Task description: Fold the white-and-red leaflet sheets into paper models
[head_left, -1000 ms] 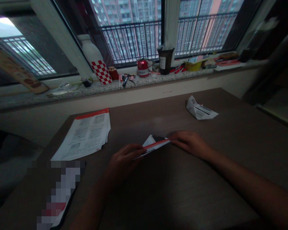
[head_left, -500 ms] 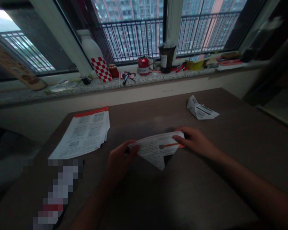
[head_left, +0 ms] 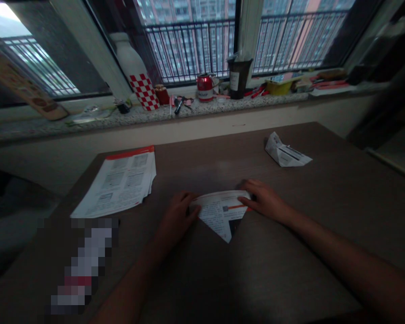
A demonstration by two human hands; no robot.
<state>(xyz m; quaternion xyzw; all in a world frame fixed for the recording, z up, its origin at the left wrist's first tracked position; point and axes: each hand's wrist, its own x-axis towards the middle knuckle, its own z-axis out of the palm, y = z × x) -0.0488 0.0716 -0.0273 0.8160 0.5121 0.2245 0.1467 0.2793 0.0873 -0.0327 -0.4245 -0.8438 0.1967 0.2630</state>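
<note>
A printed sheet folded into a downward-pointing triangle (head_left: 220, 215) lies flat on the dark brown table (head_left: 290, 252). My left hand (head_left: 178, 216) presses its left corner with fingers laid flat. Over at the sheet's right corner, my right hand (head_left: 261, 201) rests with fingers flat on the orange-striped edge. Both hands are flat on the paper, gripping nothing.
A stack of printed sheets (head_left: 119, 182) lies at the table's left. A folded paper piece (head_left: 285, 153) sits at the far right. A blurred-out object (head_left: 83, 265) is near the front left. The stone windowsill (head_left: 87, 126) holds a checkered bottle (head_left: 137, 74), a red can (head_left: 204, 85) and a dark cup (head_left: 238, 78).
The folded sheet, held up edge-on a second ago, was turned over and laid flat with its point toward me. Both hands now press its upper corners.
</note>
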